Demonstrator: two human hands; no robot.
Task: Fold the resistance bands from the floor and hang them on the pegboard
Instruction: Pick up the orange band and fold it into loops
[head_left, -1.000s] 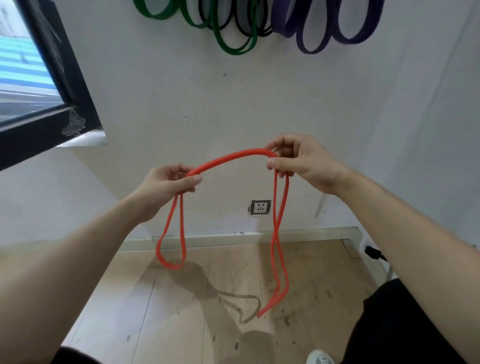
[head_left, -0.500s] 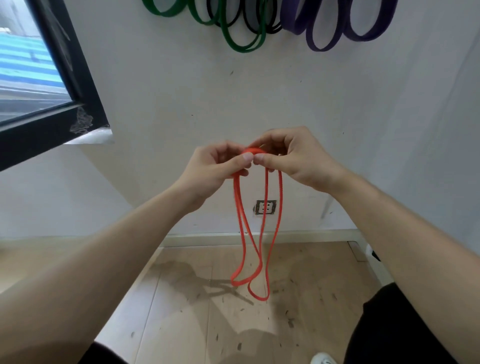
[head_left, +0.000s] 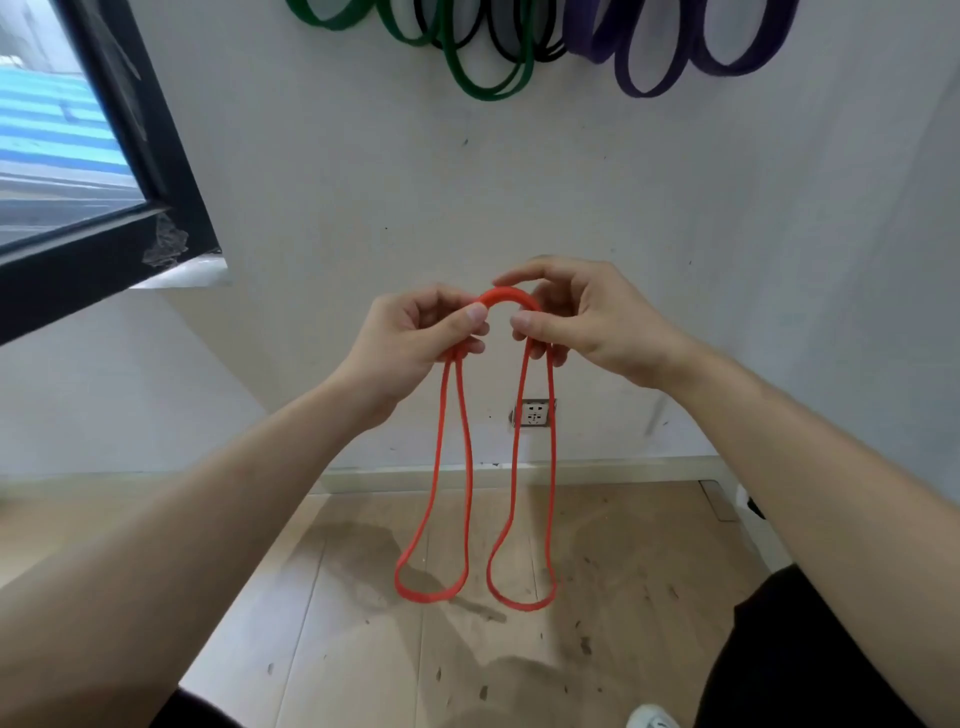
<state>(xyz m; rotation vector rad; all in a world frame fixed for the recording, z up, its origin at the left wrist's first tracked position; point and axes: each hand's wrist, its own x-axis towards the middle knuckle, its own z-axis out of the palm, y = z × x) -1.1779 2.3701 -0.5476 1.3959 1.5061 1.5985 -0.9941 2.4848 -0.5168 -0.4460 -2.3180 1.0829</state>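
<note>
Both hands, left hand and right hand, are pinching the red band at its arched top, letting two even loops dangle above the floor, likely so it folds neatly for hanging.

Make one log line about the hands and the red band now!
step: fold | left hand: pinches red band | right hand: pinches red band | loops: two hanging

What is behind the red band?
A white wall with a socket, and the wooden floor lower down. The left hand and right hand hide parts of the band.
</note>
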